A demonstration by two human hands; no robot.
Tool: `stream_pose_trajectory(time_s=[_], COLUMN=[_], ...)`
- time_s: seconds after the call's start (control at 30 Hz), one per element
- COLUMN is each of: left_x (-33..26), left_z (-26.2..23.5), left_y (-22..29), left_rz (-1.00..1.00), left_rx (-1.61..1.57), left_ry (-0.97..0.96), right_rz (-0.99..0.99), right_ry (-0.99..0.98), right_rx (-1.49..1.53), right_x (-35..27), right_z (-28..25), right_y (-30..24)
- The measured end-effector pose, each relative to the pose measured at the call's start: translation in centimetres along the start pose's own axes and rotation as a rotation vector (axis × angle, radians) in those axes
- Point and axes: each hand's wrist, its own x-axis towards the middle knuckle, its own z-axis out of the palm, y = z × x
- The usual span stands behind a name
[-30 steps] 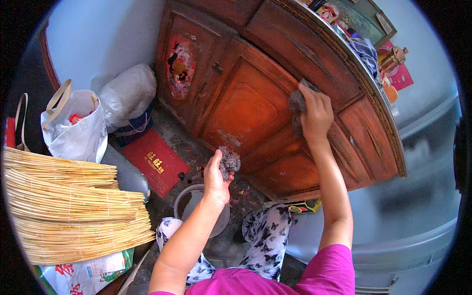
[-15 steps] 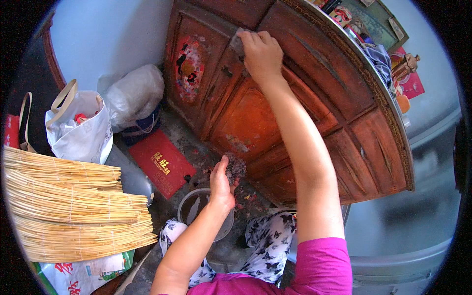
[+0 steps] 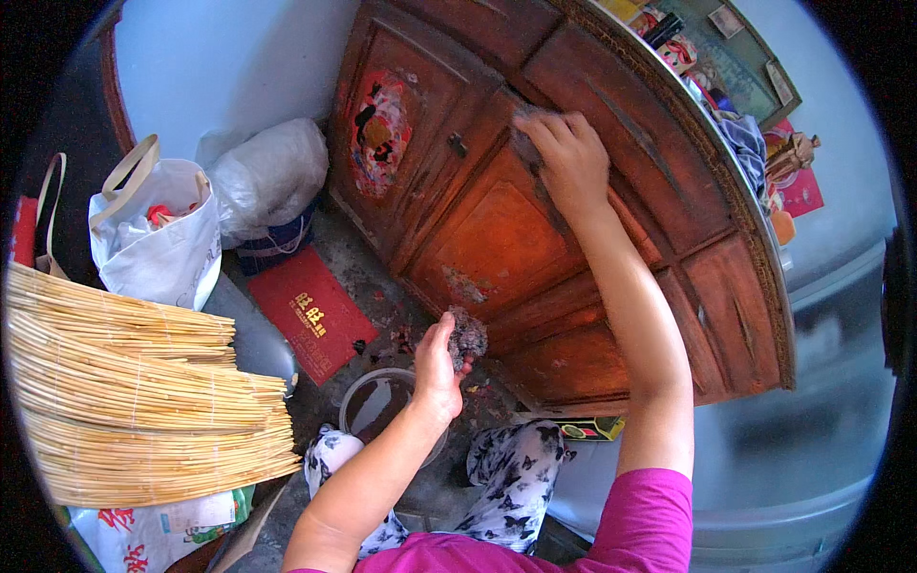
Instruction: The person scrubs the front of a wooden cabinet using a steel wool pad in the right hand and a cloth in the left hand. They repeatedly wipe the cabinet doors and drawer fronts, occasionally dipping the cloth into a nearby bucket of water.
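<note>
A brown wooden cabinet (image 3: 506, 229) with panelled doors and drawers fills the middle. My right hand (image 3: 576, 164) is closed on a grey cloth (image 3: 524, 143), pressed against the upper frame of an orange-brown door. My left hand (image 3: 440, 371), lower down, grips a crumpled grey scouring ball (image 3: 466, 336) before the cabinet's lower part. Below that hand, partly hidden by the forearm, stands a bucket (image 3: 348, 399) with dark liquid. Worn, peeling coloured paper (image 3: 382, 132) sticks to the left door, beside a small dark latch (image 3: 457, 144).
At left lie stacked straw-coloured reed mats (image 3: 143, 401). Behind them are a white tote bag (image 3: 162, 234) and a plastic-wrapped bundle (image 3: 272, 177). A red sheet (image 3: 310, 310) lies on the floor among scraps. Assorted items and a picture frame (image 3: 740, 48) stand on the cabinet top.
My right hand has moved right and slightly down along the cabinet front with the cloth. My left hand, still holding the scouring ball, has shifted slightly. The view has tilted a little.
</note>
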Motion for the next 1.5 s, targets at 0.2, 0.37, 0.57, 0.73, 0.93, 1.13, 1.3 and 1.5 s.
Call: stream_pose_trajectory(time_s=[0.2,0.37,0.57,0.73,0.93,1.13,1.3,1.5], left_x=[0.7,1.0,1.5,1.4,1.2,6.3,6.7,8.5], left_z=[0.0,-0.8,-0.7,-1.1,1.5,5.7,12.9,20.1], left_y=[-0.7,-0.5,-0.3,1.2,2.3,6.2,13.2,19.1], left_rz=[0.018,0.034,0.087,0.178,0.548,1.179,1.738,1.877], left_rx=[0.043,0.044,0.028,0.007,0.210,0.582,0.874,1.018], left_ry=[0.006,0.039,-0.014,-0.035,-0.042,-0.068,0.047,0.196], right_rz=[-0.019,-0.079,-0.197,-0.321,-0.101,0.058,0.162,0.186], right_ry=[0.100,0.051,0.023,-0.120,-0.041,-0.062,-0.091,-0.020], right_rx=[-0.044,-0.046,-0.154,-0.083,-0.139,-0.215,-0.117,0.000], right_x=[5.0,2.0,-1.4,-8.1,-11.0,-12.6,-13.0,-12.6], right_z=[6.0,4.3,3.6,1.6,-9.3,-10.8,-10.4,-8.9], right_y=[-0.8,-2.2,-1.9,-2.1,-0.9,1.0,1.2,2.2])
